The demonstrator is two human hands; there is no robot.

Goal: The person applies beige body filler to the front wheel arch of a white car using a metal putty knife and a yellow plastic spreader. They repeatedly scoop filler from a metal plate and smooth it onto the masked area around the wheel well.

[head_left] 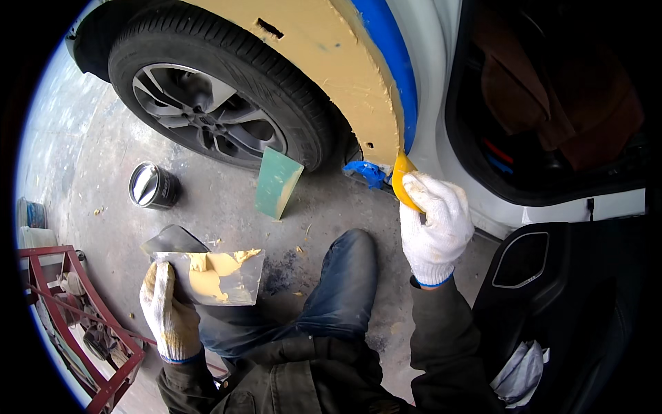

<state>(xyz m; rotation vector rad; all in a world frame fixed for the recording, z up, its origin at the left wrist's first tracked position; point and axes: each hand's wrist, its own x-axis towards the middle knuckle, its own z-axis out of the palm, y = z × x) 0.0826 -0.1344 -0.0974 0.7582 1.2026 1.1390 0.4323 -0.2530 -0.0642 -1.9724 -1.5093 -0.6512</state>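
Note:
My left hand (167, 314), in a stained white knit glove, grips the left end of a translucent flat mixing board (241, 286). Beige body filler (210, 276) lies smeared and heaped on that board. My right hand (436, 219), gloved in white, pinches a yellow plastic spreader (401, 176). The spreader's upper end is at the lower rear corner of a car's fender panel (324, 52), which is coated in beige filler. Blue masking (396, 62) runs along the panel's right edge. Crumpled blue tape (369, 172) hangs at its bottom. My fingertips partly hide the spreader.
A car wheel (207, 103) stands beside the panel, with a green sheet (278, 183) leaning near its tyre. A dark can (153, 186) sits on the concrete floor. A red metal frame (83, 324) is at left. The open car door (558, 290) is close to my right arm.

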